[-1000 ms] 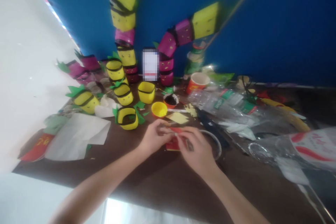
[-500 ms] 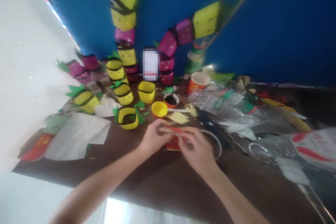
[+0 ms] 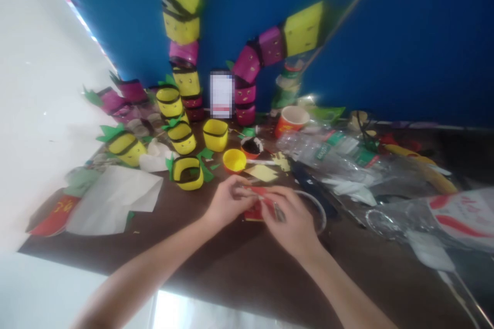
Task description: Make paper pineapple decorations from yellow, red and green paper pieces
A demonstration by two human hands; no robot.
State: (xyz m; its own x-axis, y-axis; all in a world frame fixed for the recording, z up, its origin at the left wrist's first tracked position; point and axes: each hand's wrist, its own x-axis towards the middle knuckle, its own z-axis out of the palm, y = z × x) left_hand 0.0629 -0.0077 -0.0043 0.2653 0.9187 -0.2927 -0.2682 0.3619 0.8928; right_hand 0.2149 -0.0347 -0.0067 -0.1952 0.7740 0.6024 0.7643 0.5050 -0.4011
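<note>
Both my grips close at the fingertips on one small red piece (image 3: 259,190), the left grip (image 3: 247,194) and right grip (image 3: 266,196) nearly meeting over the tabletop (image 3: 216,267). My two forearms slant in from the lower corners, wrists low, fingers bent. Beneath, my fingers partly hide a red patterned sheet (image 3: 253,214); a grey object behind the right fingers is too blurred to name. A pale loop (image 3: 320,211) curves just beside my right grip, crowding that side.

Just beyond my hands lie one pale yellow sheet (image 3: 261,172), one small yellow bowl (image 3: 234,161) and one dark-filled cup (image 3: 251,147). To the left, a white sheet (image 3: 116,200) spreads beside a red printed packet (image 3: 57,214). Four leafy yellow cups (image 3: 188,177) and one leafless yellow cup (image 3: 215,135) stand or lean beyond it. To the right, clear plastic bottles (image 3: 320,151), partly overlapping, clutter the space in front of one red-and-white paper cup (image 3: 292,121). Farthest back, two columns of yellow and purple containers (image 3: 185,28) rise against the blue wall (image 3: 405,46), flanking one pixelated upright panel (image 3: 222,93).
</note>
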